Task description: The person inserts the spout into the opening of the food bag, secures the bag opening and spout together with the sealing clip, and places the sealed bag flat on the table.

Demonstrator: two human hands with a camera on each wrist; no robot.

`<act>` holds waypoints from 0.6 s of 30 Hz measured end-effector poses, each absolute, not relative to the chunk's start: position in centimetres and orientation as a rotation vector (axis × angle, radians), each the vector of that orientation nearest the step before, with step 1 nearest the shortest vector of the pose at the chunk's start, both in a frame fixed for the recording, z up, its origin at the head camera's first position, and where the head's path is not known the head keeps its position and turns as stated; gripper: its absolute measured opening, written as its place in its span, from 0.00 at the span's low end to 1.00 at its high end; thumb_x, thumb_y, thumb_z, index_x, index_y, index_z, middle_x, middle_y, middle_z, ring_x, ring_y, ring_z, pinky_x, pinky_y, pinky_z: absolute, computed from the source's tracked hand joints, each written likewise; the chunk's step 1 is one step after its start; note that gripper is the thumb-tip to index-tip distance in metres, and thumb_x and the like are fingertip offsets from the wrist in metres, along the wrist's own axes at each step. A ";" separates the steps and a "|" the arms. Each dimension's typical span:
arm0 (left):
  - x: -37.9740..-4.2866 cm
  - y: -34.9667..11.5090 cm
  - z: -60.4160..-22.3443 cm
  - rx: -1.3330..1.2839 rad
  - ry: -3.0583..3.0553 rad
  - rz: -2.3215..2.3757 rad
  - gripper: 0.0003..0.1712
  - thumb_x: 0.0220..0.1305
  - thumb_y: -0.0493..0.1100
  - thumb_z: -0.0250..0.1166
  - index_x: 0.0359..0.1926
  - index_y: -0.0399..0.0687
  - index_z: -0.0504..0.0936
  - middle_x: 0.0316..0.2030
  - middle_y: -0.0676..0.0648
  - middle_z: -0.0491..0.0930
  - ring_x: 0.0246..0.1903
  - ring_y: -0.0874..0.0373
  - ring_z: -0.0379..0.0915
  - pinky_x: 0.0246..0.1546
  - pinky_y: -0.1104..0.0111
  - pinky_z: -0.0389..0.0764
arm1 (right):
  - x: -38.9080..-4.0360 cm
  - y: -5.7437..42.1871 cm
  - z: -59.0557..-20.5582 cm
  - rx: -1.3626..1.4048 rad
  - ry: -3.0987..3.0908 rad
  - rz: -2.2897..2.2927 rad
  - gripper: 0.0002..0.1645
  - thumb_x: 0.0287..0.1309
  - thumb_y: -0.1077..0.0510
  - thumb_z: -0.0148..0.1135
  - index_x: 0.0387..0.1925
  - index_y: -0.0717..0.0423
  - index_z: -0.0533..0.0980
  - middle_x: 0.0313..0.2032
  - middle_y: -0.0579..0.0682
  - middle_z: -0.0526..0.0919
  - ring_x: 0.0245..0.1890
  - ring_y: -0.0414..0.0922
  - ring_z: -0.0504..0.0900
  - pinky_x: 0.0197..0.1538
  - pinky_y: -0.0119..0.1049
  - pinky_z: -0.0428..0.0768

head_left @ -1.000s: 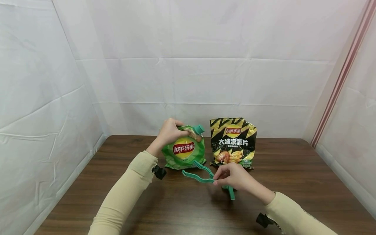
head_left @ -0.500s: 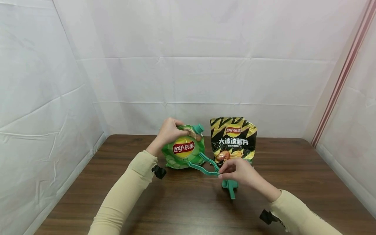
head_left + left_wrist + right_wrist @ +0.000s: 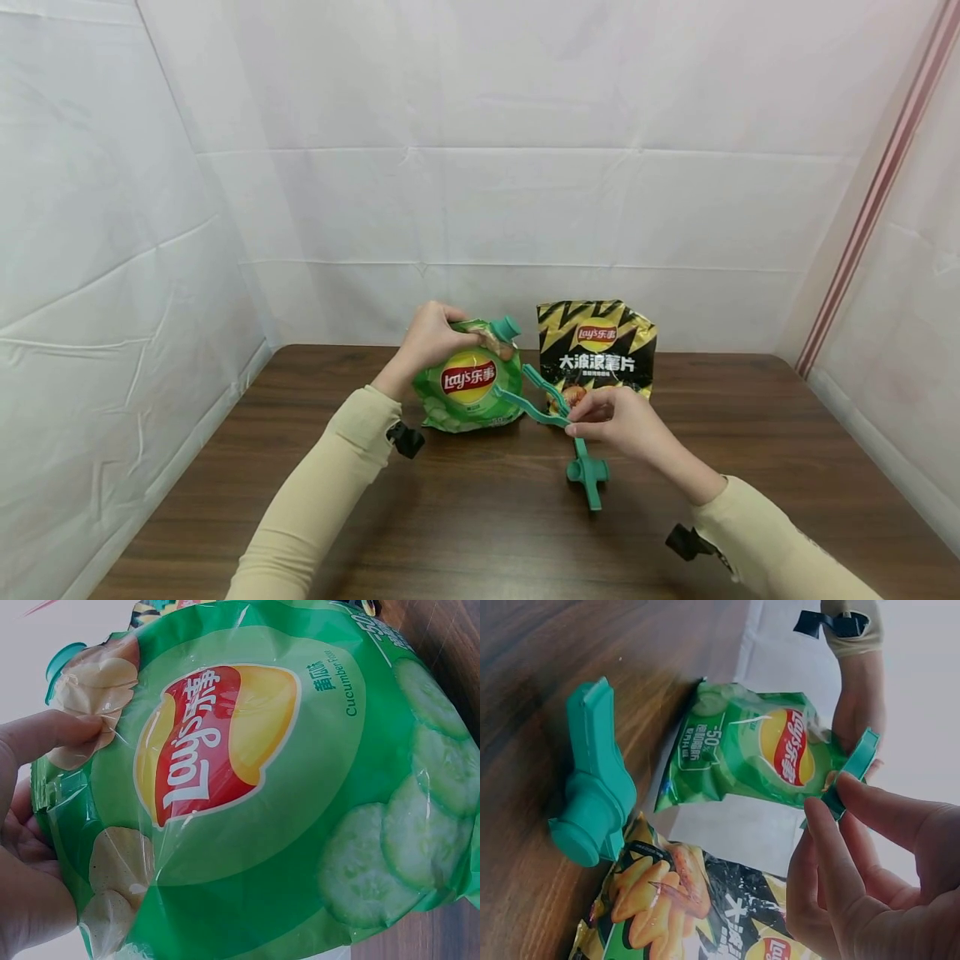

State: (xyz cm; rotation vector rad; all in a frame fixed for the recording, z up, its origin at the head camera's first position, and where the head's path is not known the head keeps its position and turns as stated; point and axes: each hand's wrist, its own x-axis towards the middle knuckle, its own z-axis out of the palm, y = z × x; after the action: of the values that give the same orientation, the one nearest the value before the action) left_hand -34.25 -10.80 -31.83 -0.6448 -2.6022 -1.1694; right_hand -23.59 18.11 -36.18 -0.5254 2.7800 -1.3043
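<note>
Fabric (image 3: 480,208) is hanging behind a dark wooden table (image 3: 450,533). A black-and-yellow chip bag (image 3: 596,362) is standing near the back edge, a green chip bag (image 3: 459,387) just left of it. The left hand (image 3: 437,337) is gripping the green chip bag's top; the right hand (image 3: 624,419) is pinching a teal clip (image 3: 534,412), its arms spread wide. A round-capped bar (image 3: 588,473) is lying on the table; a small cap (image 3: 506,328) is poking out above the green chip bag's corner.

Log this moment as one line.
Left hand: grips green chip bag; right hand: pinches opened teal clip; second teal clip: on table; black chip bag: upright
</note>
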 end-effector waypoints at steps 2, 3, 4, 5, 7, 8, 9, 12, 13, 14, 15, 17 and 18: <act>-34.2 -10.8 -31.8 -0.647 -2.604 -1.171 0.06 0.50 0.43 0.70 0.23 0.46 0.87 0.20 0.49 0.83 0.15 0.60 0.67 0.19 0.71 0.70 | -23.9 18.1 -36.1 -0.515 2.785 -1.323 0.06 0.50 0.55 0.71 0.31 0.50 0.83 0.33 0.46 0.83 0.33 0.41 0.83 0.35 0.35 0.80; -34.2 -10.8 -31.8 -0.647 -2.605 -1.174 0.06 0.51 0.43 0.70 0.23 0.46 0.87 0.20 0.49 0.83 0.15 0.60 0.66 0.19 0.71 0.69 | -24.0 18.1 -36.0 -0.508 2.792 -1.325 0.06 0.51 0.55 0.71 0.31 0.50 0.83 0.33 0.46 0.84 0.33 0.41 0.83 0.35 0.35 0.80; -34.2 -10.8 -31.8 -0.647 -2.605 -1.174 0.06 0.51 0.43 0.70 0.23 0.46 0.87 0.20 0.48 0.83 0.15 0.60 0.66 0.19 0.71 0.69 | -24.2 18.1 -36.0 -0.503 2.800 -1.325 0.06 0.51 0.54 0.71 0.31 0.50 0.83 0.33 0.46 0.84 0.34 0.41 0.83 0.35 0.35 0.80; -34.2 -10.8 -31.8 -0.645 -2.604 -1.176 0.06 0.51 0.43 0.70 0.24 0.46 0.87 0.21 0.48 0.83 0.15 0.60 0.66 0.19 0.71 0.69 | -24.4 18.0 -35.9 -0.496 2.812 -1.322 0.06 0.51 0.54 0.71 0.31 0.50 0.83 0.34 0.46 0.84 0.34 0.41 0.83 0.35 0.35 0.80; -34.2 -10.7 -31.8 -0.643 -2.607 -1.173 0.06 0.50 0.43 0.70 0.25 0.46 0.87 0.21 0.48 0.84 0.15 0.60 0.67 0.19 0.71 0.70 | -24.8 17.9 -35.8 -0.478 2.829 -1.324 0.05 0.51 0.53 0.71 0.30 0.49 0.83 0.34 0.46 0.85 0.34 0.41 0.84 0.35 0.35 0.80; -34.2 -10.7 -31.8 -0.639 -2.608 -1.172 0.06 0.50 0.44 0.70 0.25 0.46 0.88 0.21 0.48 0.84 0.15 0.60 0.67 0.19 0.71 0.70 | -24.9 17.9 -35.8 -0.477 2.840 -1.320 0.05 0.51 0.53 0.71 0.30 0.48 0.83 0.33 0.46 0.85 0.34 0.41 0.84 0.35 0.35 0.80; -34.2 -10.7 -31.8 -0.637 -2.608 -1.169 0.06 0.50 0.44 0.70 0.25 0.46 0.88 0.22 0.48 0.84 0.15 0.60 0.68 0.20 0.71 0.70 | -25.1 17.8 -35.7 -0.477 2.844 -1.323 0.05 0.51 0.53 0.71 0.30 0.48 0.83 0.33 0.46 0.86 0.34 0.41 0.84 0.34 0.36 0.80; -34.2 -10.7 -31.9 -0.631 -2.607 -1.164 0.07 0.50 0.45 0.71 0.25 0.46 0.88 0.22 0.48 0.84 0.16 0.60 0.70 0.20 0.70 0.72 | -25.6 17.6 -35.7 -0.470 2.828 -1.361 0.06 0.51 0.54 0.71 0.31 0.49 0.83 0.32 0.46 0.86 0.34 0.43 0.84 0.34 0.38 0.80; -34.2 -10.6 -31.9 -0.629 -2.606 -1.166 0.07 0.50 0.45 0.71 0.25 0.46 0.88 0.22 0.48 0.84 0.16 0.60 0.71 0.20 0.70 0.72 | -25.8 17.5 -35.7 -0.465 2.829 -1.370 0.06 0.51 0.54 0.71 0.31 0.49 0.83 0.31 0.46 0.86 0.34 0.43 0.84 0.34 0.38 0.80; -34.2 -10.6 -32.0 -0.628 -2.606 -1.167 0.07 0.50 0.45 0.71 0.25 0.46 0.88 0.22 0.48 0.85 0.17 0.60 0.71 0.21 0.70 0.73 | -25.9 17.4 -35.6 -0.467 2.829 -1.377 0.06 0.51 0.54 0.70 0.31 0.50 0.84 0.31 0.46 0.86 0.34 0.44 0.84 0.34 0.39 0.80; -34.2 -10.6 -32.0 -0.629 -2.605 -1.168 0.07 0.50 0.45 0.71 0.25 0.46 0.88 0.22 0.48 0.85 0.16 0.59 0.72 0.21 0.70 0.73 | -26.0 17.3 -35.6 -0.463 2.825 -1.390 0.06 0.52 0.54 0.70 0.31 0.50 0.83 0.31 0.47 0.86 0.35 0.45 0.85 0.34 0.39 0.80; -34.2 -10.6 -32.0 -0.629 -2.605 -1.170 0.07 0.50 0.45 0.71 0.26 0.46 0.88 0.22 0.48 0.85 0.16 0.60 0.71 0.21 0.70 0.73 | -26.3 17.1 -35.6 -0.457 2.819 -1.413 0.06 0.52 0.55 0.70 0.32 0.50 0.83 0.32 0.47 0.87 0.35 0.47 0.85 0.34 0.40 0.80; -34.2 -10.6 -32.0 -0.629 -2.605 -1.172 0.07 0.50 0.45 0.71 0.26 0.46 0.88 0.22 0.48 0.85 0.16 0.60 0.71 0.21 0.70 0.73 | -26.5 17.0 -35.6 -0.458 2.827 -1.414 0.06 0.52 0.54 0.70 0.32 0.50 0.83 0.32 0.47 0.86 0.35 0.47 0.84 0.34 0.39 0.80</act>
State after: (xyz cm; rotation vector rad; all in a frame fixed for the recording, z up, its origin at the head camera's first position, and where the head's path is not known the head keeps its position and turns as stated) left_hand -34.17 -10.64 -32.00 -0.6286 -2.6054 -1.1718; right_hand -26.48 16.98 -35.61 -0.4582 2.8272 -1.4144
